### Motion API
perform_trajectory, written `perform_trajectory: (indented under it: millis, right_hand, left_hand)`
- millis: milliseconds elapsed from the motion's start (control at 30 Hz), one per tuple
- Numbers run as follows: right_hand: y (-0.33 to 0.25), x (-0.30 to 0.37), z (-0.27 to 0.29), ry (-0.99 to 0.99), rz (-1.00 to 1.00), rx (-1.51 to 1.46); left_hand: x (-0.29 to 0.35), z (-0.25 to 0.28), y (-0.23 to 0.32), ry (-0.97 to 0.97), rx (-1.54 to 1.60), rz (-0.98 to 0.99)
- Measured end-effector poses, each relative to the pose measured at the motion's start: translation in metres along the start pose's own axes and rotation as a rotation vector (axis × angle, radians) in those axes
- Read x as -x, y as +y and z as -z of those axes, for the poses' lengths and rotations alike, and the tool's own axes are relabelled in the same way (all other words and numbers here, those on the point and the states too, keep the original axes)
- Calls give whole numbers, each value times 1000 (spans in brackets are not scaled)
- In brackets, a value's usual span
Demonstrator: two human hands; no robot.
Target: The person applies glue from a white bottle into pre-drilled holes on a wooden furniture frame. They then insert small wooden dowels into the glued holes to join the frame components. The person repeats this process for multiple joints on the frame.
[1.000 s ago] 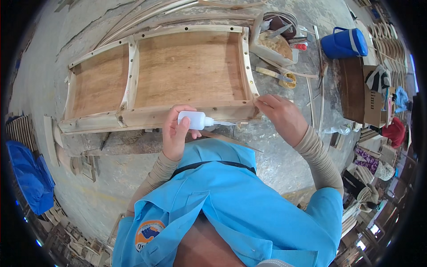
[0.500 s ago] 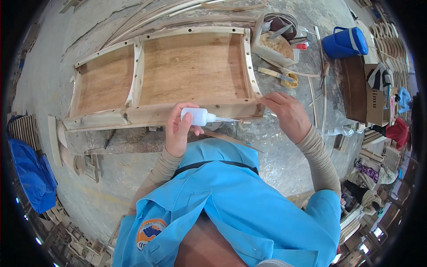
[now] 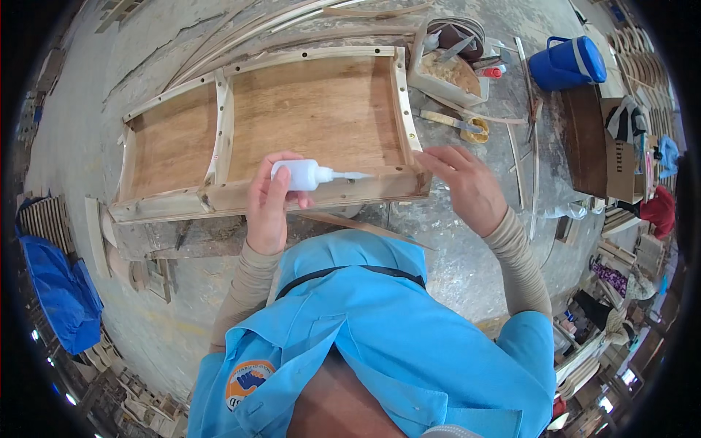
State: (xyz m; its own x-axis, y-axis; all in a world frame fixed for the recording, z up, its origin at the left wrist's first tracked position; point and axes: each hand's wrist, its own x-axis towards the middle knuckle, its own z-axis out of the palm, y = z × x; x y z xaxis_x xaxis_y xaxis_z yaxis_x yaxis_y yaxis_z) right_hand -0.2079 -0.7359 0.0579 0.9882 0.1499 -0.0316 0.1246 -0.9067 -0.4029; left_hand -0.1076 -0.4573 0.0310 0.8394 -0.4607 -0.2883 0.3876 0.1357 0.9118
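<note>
My left hand [image 3: 272, 197] is wrapped round a small white squeeze bottle [image 3: 298, 175] with a thin clear nozzle. The bottle lies sideways over the near rail of a wooden frame [image 3: 314, 191], its tip pointing right. The frame has a plywood panel at its bottom, a crosspiece, and small dark holes along its rails. At its near right corner, my right hand [image 3: 467, 182] has thumb and fingers pinched together against the end rail. Whatever those fingertips may hold is too small to make out.
Behind the frame's right end stands a white tub [image 3: 449, 77] of sawdust-like material and tools. A putty knife [image 3: 447, 120] rests on a small tub of yellow paste [image 3: 476, 131]. Farther right are a blue cooler [image 3: 566, 64] and a cardboard box [image 3: 621, 168]. Wood strips [image 3: 241, 36] lie behind.
My left hand has moved the bottle left and slightly away from me, so its nozzle is now over the frame's near rail. My right hand stays pinched at the corner, slightly shifted.
</note>
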Motion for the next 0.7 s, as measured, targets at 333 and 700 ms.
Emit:
perform_trajectory:
  millis: [333,700]
  right_hand:
    - [9,14,-1,176,-71,-20]
    - [-10,38,-67,367,-382,-547]
  left_hand:
    - [-26,-14,8,-33,-253,-111]
    - [-57,-34,-3,-195,-404,-132]
